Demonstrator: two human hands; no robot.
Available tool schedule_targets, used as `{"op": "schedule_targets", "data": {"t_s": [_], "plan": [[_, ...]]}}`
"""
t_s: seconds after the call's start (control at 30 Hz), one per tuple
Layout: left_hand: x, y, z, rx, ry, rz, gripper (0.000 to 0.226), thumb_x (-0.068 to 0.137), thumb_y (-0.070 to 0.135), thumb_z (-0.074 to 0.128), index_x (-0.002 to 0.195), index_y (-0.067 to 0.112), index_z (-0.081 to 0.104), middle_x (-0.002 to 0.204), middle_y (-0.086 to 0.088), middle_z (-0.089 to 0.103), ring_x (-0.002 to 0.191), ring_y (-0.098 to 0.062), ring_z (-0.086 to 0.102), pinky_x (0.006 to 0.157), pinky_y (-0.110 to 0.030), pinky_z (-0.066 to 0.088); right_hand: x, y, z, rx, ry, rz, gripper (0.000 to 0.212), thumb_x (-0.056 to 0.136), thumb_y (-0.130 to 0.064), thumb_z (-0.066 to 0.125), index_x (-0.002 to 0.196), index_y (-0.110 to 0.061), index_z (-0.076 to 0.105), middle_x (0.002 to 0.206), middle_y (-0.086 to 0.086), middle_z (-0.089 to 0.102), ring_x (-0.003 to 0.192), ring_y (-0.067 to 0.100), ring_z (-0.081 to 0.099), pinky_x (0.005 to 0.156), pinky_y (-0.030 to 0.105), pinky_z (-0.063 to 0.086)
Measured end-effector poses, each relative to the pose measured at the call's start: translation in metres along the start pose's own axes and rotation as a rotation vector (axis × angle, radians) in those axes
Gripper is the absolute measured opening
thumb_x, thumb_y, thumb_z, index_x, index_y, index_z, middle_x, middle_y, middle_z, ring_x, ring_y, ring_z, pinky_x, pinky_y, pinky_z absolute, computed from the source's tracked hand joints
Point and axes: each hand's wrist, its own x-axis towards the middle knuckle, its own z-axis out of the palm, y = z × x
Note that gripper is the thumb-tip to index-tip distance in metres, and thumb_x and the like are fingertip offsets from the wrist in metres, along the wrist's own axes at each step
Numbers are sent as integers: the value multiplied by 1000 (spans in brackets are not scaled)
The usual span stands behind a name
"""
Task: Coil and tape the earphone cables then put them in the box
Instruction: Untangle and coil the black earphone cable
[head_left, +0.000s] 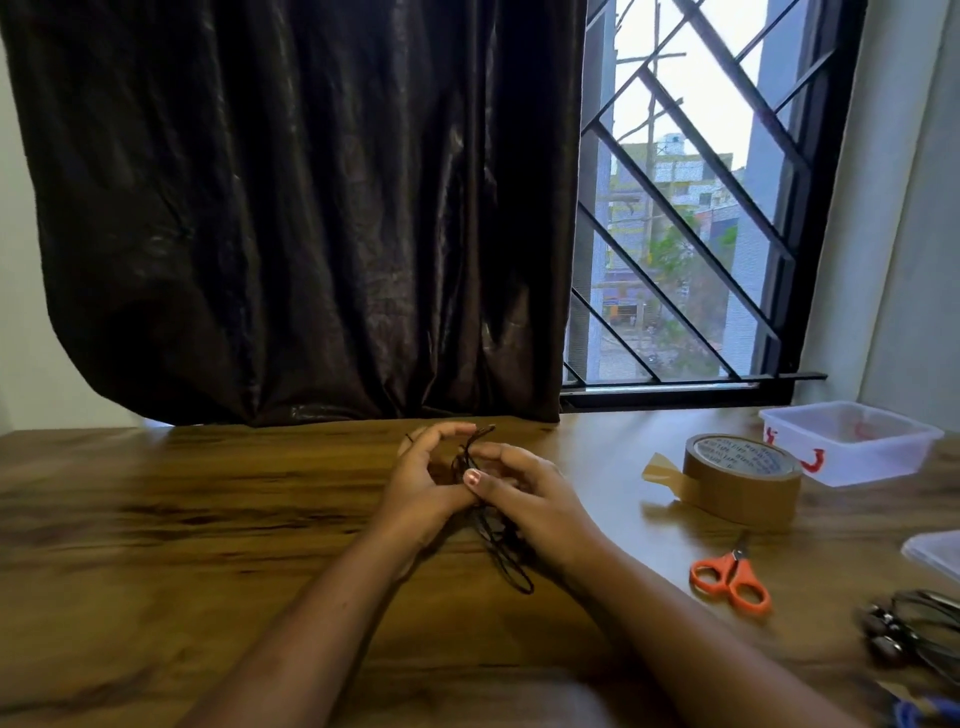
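Both my hands meet over the middle of the wooden table (208, 519), holding a black earphone cable (506, 558). My left hand (423, 480) curls its fingers round the upper loops of the cable. My right hand (524, 493) pinches the same bundle from the right side. Loose loops of the cable hang down between my wrists onto the table. A roll of brown tape (740, 480) lies to the right, a loose tab sticking out on its left. The clear plastic box (852, 441) with red marks stands at the far right, near the window.
Orange-handled scissors (730, 577) lie in front of the tape roll. Another bundle of earphones (914, 629) rests at the right edge, with a clear lid (935, 553) above it. A dark curtain (291, 208) hangs behind the table beside a barred window (691, 208).
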Motion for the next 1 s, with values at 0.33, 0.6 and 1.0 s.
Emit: {"op": "schedule_targets", "data": {"t_s": [0.33,0.6,1.0], "plan": [[-1,1,2,-9,70,-10,38,83,-6,60,95,30,61,106,2,62,93,-20,66,80,-42,57,6,3,-9,103,263,58,101,86,11,51,145,-54,1,92,6,68,72,23,61,76,51,56],[1,11,-6,-298,169,-107,40,84,-12,57,106,21,63,99,2,63,89,-14,63,63,-24,57,6,-7,-18,117,251,244,36,92,5,43,112,-18,62,81,7,63,63,16,52,46,23,37],[-3,16,-3,-384,-41,-94,66,82,-23,38,120,28,57,136,12,48,94,-16,65,49,-19,51,-1,-20,-15,138,-200,192,43,79,-11,72,121,-15,59,83,0,68,70,11,65,64,23,53]]}}
